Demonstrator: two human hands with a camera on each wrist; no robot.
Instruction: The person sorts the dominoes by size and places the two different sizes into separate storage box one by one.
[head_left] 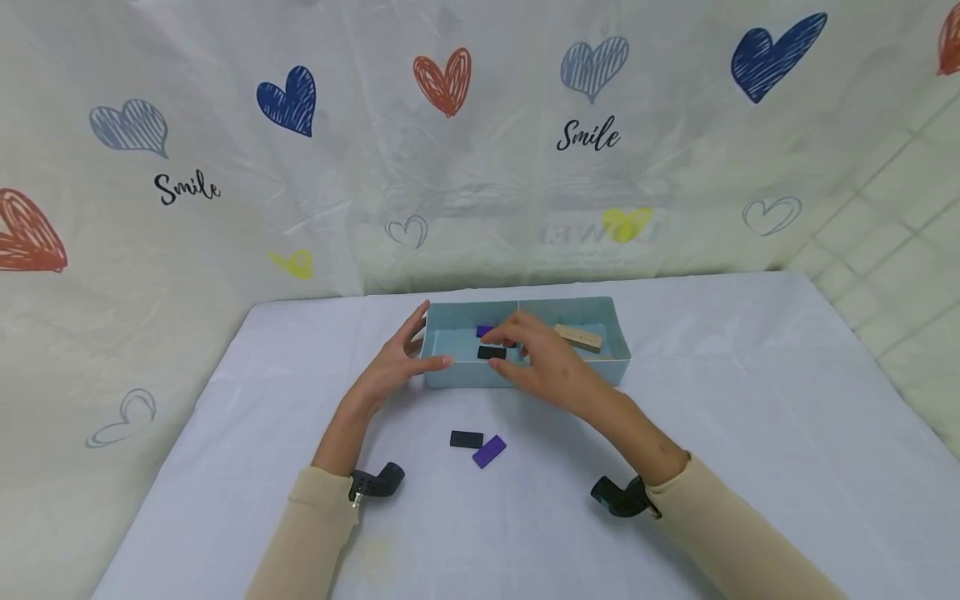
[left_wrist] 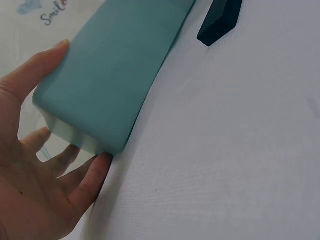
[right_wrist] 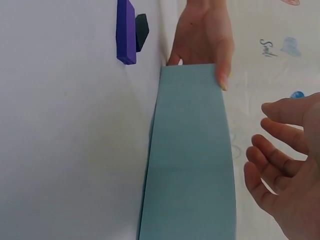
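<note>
We steady the light blue tray with our left hand, fingers straight against its near-left corner. Our right hand hovers loosely spread over the black block inside; small, stiff and light, it looks best pinched by its long edges.

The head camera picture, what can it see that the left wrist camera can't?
Only the head view shows inside the blue tray: a wooden block, a black block, a purple one, plus the right hand over it and the heart curtain.

Only the left wrist view shows the tray's underside close up.

Both show the left hand holding the tray's end on the white table.
</note>
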